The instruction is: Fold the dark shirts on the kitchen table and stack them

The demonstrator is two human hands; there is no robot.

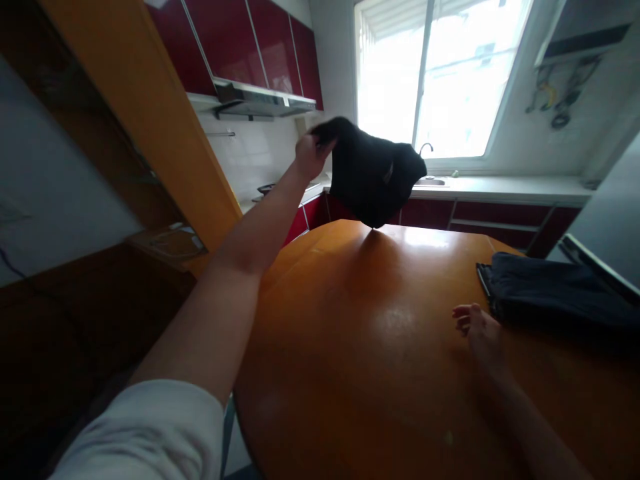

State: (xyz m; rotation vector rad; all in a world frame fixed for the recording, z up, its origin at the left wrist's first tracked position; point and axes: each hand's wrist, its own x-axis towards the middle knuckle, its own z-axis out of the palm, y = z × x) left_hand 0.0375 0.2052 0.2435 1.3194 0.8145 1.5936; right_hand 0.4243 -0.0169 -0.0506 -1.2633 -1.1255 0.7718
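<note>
Raised at arm's length, my left hand (313, 157) is closed on one edge of a black garment (373, 170). The garment hangs spread out to the right of the hand, its lowest point just at the far edge of the wooden table (350, 347). A small light mark shows on the cloth; its exact kind I cannot make out. Just above the tabletop on the right, my right hand (480, 330) has loosely bent fingers, slightly apart, and holds nothing. It is nearest to a folded dark blue garment (550, 287) lying on the table's right side.
Behind the table, a white counter (520, 190) with a sink (433, 181) runs below the window. Red wall cabinets (230, 40) and a range hood (265, 101) are at the back left. An orange wooden frame (150, 100) rises left of my arm.
</note>
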